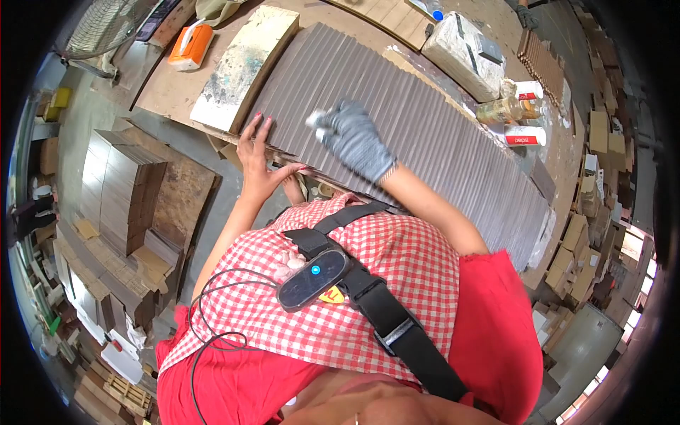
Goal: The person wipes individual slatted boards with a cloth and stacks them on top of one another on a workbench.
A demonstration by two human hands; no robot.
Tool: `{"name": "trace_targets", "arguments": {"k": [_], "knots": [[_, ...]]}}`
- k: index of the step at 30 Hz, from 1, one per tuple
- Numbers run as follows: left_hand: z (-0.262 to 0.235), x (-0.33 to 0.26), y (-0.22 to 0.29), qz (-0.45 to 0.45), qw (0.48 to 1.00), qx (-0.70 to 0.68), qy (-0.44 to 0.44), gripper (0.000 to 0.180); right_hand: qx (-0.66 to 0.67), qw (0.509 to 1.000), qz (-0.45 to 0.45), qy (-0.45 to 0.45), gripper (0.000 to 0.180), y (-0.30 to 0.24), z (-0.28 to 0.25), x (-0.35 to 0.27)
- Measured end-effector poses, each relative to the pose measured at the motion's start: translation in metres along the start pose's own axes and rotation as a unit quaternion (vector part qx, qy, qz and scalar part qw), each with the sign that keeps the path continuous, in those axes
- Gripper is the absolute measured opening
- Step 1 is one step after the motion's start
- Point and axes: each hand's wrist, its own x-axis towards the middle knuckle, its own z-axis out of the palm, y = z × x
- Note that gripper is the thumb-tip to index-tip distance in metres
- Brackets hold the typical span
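Note:
A long row of grey-brown strips or panels [439, 170], packed edge to edge, runs diagonally across the worktable. My bare left hand [260, 159] rests at the row's near left edge, fingers apart, next to a pale, paint-stained block [244, 71]. Over the strips is my right hand [358, 142], in a grey knitted glove and slightly blurred. Its fingers are curled together, with something whitish at their tips; I cannot tell whether that is a held thing or part of the glove.
An orange tissue box [191, 47] stands at the far left of the worktable [159, 88]. Beyond the strips are a wrapped white block [464, 57], red-and-white cups [525, 135] and a jar [499, 111]. Stacked grey boards [117, 191] stand to the left below, near a fan [99, 28].

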Motion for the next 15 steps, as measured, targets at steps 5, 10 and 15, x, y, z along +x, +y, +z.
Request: {"name": "trace_targets", "arguments": {"k": [5, 10, 15], "knots": [[0.021, -0.009, 0.019, -0.043, 0.997, -0.062, 0.015, 0.112, 0.082, 0.987, -0.034, -0.137, 0.026, -0.024, -0.032, -0.037], [0.025, -0.003, 0.016, -0.022, 0.996, -0.075, 0.035, 0.11, -0.027, 0.998, -0.024, -0.048, 0.022, -0.007, -0.04, -0.014], [0.038, -0.006, 0.004, -0.024, 0.992, -0.11, 0.047, 0.104, -0.013, 0.982, -0.103, -0.16, 0.021, -0.025, -0.032, -0.03]]}}
